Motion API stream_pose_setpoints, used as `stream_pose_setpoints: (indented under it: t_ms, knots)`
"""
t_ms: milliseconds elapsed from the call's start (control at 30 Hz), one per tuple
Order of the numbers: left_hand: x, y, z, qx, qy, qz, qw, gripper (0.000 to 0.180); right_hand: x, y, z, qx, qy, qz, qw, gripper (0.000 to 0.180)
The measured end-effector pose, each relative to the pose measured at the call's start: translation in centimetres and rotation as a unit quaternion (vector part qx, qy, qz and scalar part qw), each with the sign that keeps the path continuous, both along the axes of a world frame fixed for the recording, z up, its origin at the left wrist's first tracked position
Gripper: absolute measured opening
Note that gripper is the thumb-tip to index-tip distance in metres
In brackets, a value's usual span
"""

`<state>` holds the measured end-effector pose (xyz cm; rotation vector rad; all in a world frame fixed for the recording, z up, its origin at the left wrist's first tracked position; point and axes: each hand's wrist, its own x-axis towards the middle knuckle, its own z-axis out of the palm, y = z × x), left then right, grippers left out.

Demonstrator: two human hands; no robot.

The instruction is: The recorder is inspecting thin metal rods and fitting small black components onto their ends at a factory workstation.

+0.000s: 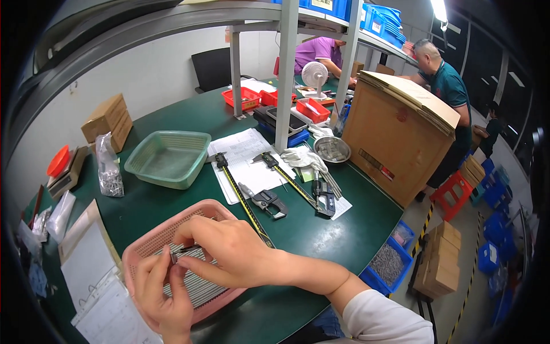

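Observation:
A pink mesh basket (150,239) sits at the near edge of the green table (321,229), filled with several thin grey metal rods (197,286). My left hand (160,298) is over the basket's near side and pinches one end of a small dark rod (182,251). My right hand (232,252) reaches across the basket from the right and grips the same rod with its fingertips. Both hands hold it just above the rods in the basket.
Two digital calipers (260,200) (315,198) lie on white papers right of the basket. A green mesh basket (167,159), cardboard boxes (107,121), a large carton (395,137), a shelf post (285,74) and red trays (243,98) stand farther back. Two people work at the far right.

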<state>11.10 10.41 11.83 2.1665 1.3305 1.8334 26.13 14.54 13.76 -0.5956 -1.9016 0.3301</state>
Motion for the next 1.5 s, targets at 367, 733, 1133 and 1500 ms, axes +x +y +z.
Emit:
stream_pose_setpoints:
  t_ms: [367, 733, 1133, 1500]
  knots:
    - [-0.2, 0.0, 0.2, -0.013, 0.010, 0.005, 1.000, 0.035, 0.2, 0.4, -0.8, 0.017, -0.053, -0.034, 0.998, 0.017]
    - [-0.6, 0.1, 0.3, -0.032, -0.017, -0.012, 0.999, 0.033, -0.1, 0.1, -0.2, -0.018, -0.030, -0.009, 0.999, 0.014]
    - [-0.7, 0.1, 0.4, -0.015, 0.007, -0.021, 1.000, 0.034, -0.2, -0.5, 0.0, -0.073, -0.017, -0.011, 0.997, 0.013]
    - [-3.7, 0.6, 2.4, 0.060, -0.432, 0.075, 0.897, 0.031, 0.5, 1.2, -0.4, -0.042, -0.135, -0.028, 0.989, 0.011]
